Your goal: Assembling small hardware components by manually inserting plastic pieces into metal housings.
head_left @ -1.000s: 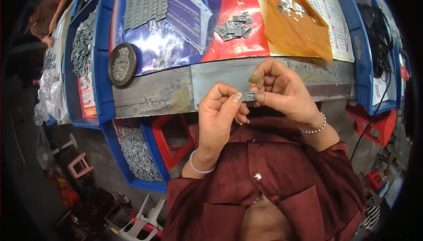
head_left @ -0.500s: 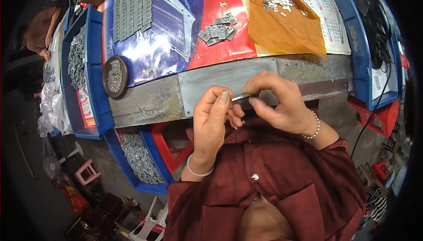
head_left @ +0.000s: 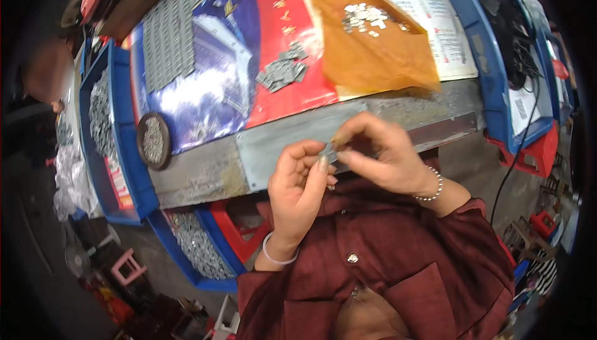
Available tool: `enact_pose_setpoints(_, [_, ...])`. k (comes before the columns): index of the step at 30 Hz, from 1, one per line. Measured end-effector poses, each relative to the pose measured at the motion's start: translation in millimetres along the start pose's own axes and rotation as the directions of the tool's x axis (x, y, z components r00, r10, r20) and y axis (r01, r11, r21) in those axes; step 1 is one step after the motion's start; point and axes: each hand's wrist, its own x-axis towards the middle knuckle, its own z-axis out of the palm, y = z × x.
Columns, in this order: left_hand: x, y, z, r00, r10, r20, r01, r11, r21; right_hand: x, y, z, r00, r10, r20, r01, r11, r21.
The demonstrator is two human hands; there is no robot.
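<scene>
Small grey piece pinched by left hand, its right end flanked by right hand, grip there unclear

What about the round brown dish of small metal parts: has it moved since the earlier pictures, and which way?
No: the dish remains by the lower left corner of the poster; the whole view has shifted.

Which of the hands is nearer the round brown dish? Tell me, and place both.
Left. The left hand is to the right of the round brown dish and closer to the body; the right hand is farther right, past the left.
</scene>
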Motion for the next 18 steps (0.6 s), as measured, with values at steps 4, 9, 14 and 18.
enact_pose_setpoints(4, [0.0,-1.8,-0.2,1.0,0.017,0.009,-0.017,1.0,0.019,2.7,-7.3,-7.0,0.999,-0.052,-0.01,0.051,0.994,-0.098])
enact_pose_setpoints(9, [4.3,-3.9,-3.5,0.999,0.045,0.01,-0.045,0.999,0.025,21.5,-23.3,-44.8,0.926,-0.29,-0.24,0.124,0.837,-0.534])
enact_pose_setpoints(14, [9.9,-6.7,-8.4,0.997,0.051,0.052,-0.052,0.999,0.016,54.5,-19.6,-85.5,0.898,-0.378,-0.226,0.068,0.625,-0.778])
enact_pose_setpoints(18, [11.1,-6.5,-10.6,0.994,0.051,0.096,-0.053,0.998,0.019,71.2,-9.9,-92.5,0.929,-0.345,-0.131,0.041,0.45,-0.892])
